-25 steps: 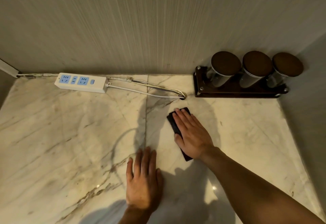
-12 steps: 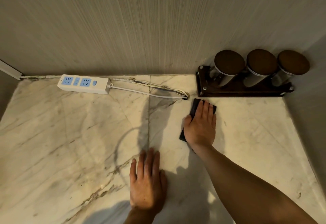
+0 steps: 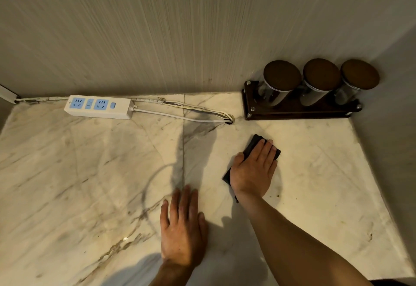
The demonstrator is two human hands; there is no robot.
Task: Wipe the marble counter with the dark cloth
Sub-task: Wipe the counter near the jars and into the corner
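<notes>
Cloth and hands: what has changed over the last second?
The right hand, flat on the cloth, slid it away and to the right until it nearly touched the jar rack, then drew it back toward the person. Nothing was picked up or let go. The left hand stayed flat on the counter; the power strip did not move.

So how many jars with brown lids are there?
3, in a row on the dark rack in the back right corner: left jar, middle jar, right jar. None seem hidden.

Marble counter (image 3: 67, 173) under power strip (image 3: 98, 106), jar rack (image 3: 299, 111), dark cloth (image 3: 253, 147).
</notes>
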